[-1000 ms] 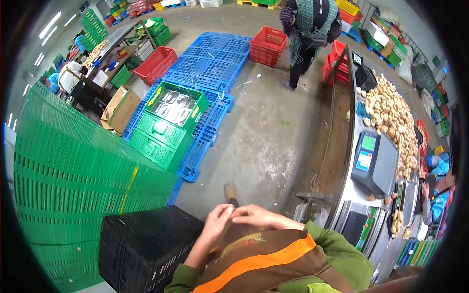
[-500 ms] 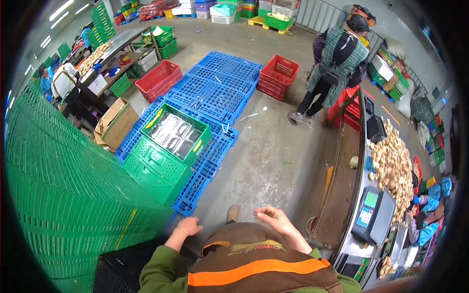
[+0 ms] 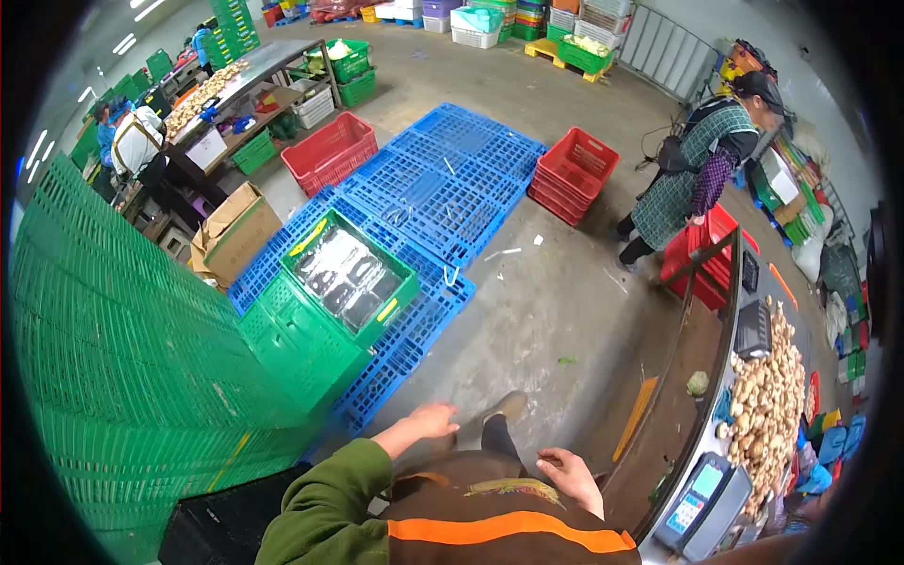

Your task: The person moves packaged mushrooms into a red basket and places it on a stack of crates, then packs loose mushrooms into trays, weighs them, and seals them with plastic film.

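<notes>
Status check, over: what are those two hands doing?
Left hand open, empty, nearest the green crate. Right hand open, empty, at the apron. Co-worker by red crates, far off.

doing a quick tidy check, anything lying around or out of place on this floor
Small litter only: white scraps lie on the concrete floor beside the blue pallets, and a green scrap sits nearer the bench. One loose piece of produce lies apart from the pile there.

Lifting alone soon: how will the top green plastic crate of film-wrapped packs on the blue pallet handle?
Likely heavy: the green plastic crate looks full of film-wrapped packs. Its lattice walls suggest it stays stiff. Stacked on another green crate, a push might slide it off.
</notes>
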Demonstrator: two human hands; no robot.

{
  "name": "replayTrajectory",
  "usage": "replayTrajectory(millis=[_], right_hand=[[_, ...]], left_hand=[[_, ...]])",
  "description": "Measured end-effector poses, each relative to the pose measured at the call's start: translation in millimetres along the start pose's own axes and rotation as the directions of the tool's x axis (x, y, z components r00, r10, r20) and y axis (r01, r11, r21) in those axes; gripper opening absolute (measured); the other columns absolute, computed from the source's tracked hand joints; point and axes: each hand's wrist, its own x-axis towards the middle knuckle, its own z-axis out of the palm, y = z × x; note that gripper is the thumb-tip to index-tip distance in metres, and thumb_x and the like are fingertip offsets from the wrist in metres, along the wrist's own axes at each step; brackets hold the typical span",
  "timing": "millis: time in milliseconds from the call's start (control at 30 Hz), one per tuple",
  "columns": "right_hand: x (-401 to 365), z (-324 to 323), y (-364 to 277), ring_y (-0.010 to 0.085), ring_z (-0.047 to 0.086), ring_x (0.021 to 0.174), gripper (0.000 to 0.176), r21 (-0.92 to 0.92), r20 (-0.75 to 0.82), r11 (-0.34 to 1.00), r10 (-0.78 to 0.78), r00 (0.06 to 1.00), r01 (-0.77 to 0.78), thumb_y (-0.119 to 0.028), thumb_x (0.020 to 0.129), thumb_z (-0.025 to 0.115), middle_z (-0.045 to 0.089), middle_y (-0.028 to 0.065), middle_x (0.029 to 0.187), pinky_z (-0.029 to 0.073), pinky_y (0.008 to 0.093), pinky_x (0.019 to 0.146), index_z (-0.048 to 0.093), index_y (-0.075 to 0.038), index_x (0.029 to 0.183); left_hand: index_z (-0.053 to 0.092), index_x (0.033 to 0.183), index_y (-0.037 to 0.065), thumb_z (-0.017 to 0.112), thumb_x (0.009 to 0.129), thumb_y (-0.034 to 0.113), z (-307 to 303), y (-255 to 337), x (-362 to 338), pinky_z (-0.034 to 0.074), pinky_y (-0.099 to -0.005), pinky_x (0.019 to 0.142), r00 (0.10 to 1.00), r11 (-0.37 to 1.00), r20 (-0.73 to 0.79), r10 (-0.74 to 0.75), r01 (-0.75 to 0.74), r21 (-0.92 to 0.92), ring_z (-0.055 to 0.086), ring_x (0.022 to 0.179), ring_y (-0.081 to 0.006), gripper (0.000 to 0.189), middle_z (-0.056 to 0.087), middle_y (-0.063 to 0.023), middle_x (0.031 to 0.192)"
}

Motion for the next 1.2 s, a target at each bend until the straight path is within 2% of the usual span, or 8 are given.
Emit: replayTrajectory(millis=[233, 400, 600, 667, 800, 933, 1067, 1200], right_hand=[[96, -99, -28, 0.0301, 0.062, 0.100, 0.042, -0.413, -0.036, 0.905, -0.129, 0.991, 0.103, -0.033, 0.083, 0.064, 0.064, 0.0163, 0.109, 0.048, 0.0380, 0.087, 0.062, -0.005, 0.114], [143, -157, -52, 0.0307, 0.061, 0.101, 0.040, -0.457, 0.064, 0.873, -0.156, 0.986, 0.168, -0.031, 0.083, 0.064, 0.064, 0.0174, 0.108, 0.048, 0.0380, 0.087, 0.062, -0.005, 0.113], [168, -175, -62, 0.0320, 0.062, 0.097, 0.038, -0.411, -0.085, 0.896, -0.219, 0.972, 0.166, -0.027, 0.081, 0.066, 0.063, 0.0185, 0.105, 0.049, 0.0376, 0.084, 0.063, -0.004, 0.111], [168, -168, -60, 0.0323, 0.062, 0.095, 0.038, -0.438, -0.102, 0.893, -0.168, 0.981, 0.107, -0.028, 0.080, 0.067, 0.063, 0.0190, 0.104, 0.049, 0.0379, 0.084, 0.063, -0.004, 0.109], [177, -151, -50, 0.0332, 0.061, 0.102, 0.046, -0.330, 0.057, 0.943, -0.009, 0.998, 0.028, -0.035, 0.082, 0.062, 0.062, 0.0188, 0.112, 0.047, 0.0376, 0.088, 0.060, -0.005, 0.116], [184, -142, -85, 0.0335, 0.060, 0.104, 0.048, -0.424, 0.139, 0.905, 0.040, 0.989, 0.023, -0.038, 0.083, 0.061, 0.062, 0.0178, 0.113, 0.047, 0.0383, 0.090, 0.059, -0.006, 0.119], [195, -138, -96, 0.0327, 0.059, 0.107, 0.048, -0.374, 0.074, 0.927, 0.034, 0.997, -0.004, -0.038, 0.083, 0.062, 0.062, 0.0178, 0.112, 0.046, 0.0387, 0.091, 0.058, -0.007, 0.120], [202, -135, -104, 0.0324, 0.058, 0.107, 0.047, -0.330, 0.016, 0.944, 0.032, 0.999, -0.025, -0.036, 0.083, 0.063, 0.063, 0.0182, 0.111, 0.046, 0.0386, 0.091, 0.059, -0.006, 0.119]], left_hand=[[0.068, 0.098, 0.005, 0.059, 0.079, 0.037, 14, -104, 9, 0.047, -0.0430, 0.086, 0.917, 0.904, -0.042, -0.397, 0.383, -0.189, 0.059, 0.099, -0.0370, 0.038, 0.064, -0.0189, 0.103], [0.071, 0.090, 0.001, 0.059, 0.075, 0.032, 34, -127, -5, 0.049, -0.0398, 0.084, 0.326, 0.412, -0.262, -0.908, 0.589, -0.695, 0.065, 0.090, -0.0330, 0.036, 0.068, -0.0187, 0.088], [0.071, 0.079, 0.002, 0.057, 0.075, 0.026, 6, -125, 46, 0.052, -0.0394, 0.072, 0.593, 0.406, 0.154, -0.790, 0.695, -0.593, 0.066, 0.082, -0.0322, 0.029, 0.069, -0.0164, 0.081], [0.070, 0.082, 0.002, 0.054, 0.076, 0.014, 19, -151, 97, 0.054, -0.0393, 0.062, 0.976, 0.963, 0.166, -0.140, 0.095, 0.254, 0.067, 0.073, -0.0293, 0.021, 0.069, -0.0157, 0.081], [0.069, 0.073, 0.005, 0.051, 0.078, 0.017, -39, -134, 182, 0.053, -0.0409, 0.069, 0.978, 0.968, -0.202, -0.058, 0.105, 0.229, 0.066, 0.077, -0.0322, 0.022, 0.069, -0.0138, 0.086], [0.067, 0.086, 0.008, 0.057, 0.075, 0.023, -109, -95, 228, 0.050, -0.0406, 0.077, 0.846, 0.791, -0.331, -0.417, 0.158, -0.592, 0.063, 0.085, -0.0359, 0.021, 0.066, -0.0174, 0.089], [0.067, 0.084, 0.008, 0.055, 0.076, 0.023, -133, -85, 235, 0.050, -0.0416, 0.076, 0.859, 0.779, -0.342, -0.381, 0.099, -0.619, 0.063, 0.085, -0.0357, 0.021, 0.066, -0.0175, 0.089], [0.068, 0.076, 0.005, 0.055, 0.076, 0.025, -87, -128, 235, 0.050, -0.0446, 0.074, 0.968, 0.981, -0.172, -0.184, 0.171, -0.089, 0.062, 0.085, -0.0362, 0.024, 0.067, -0.0157, 0.089]])
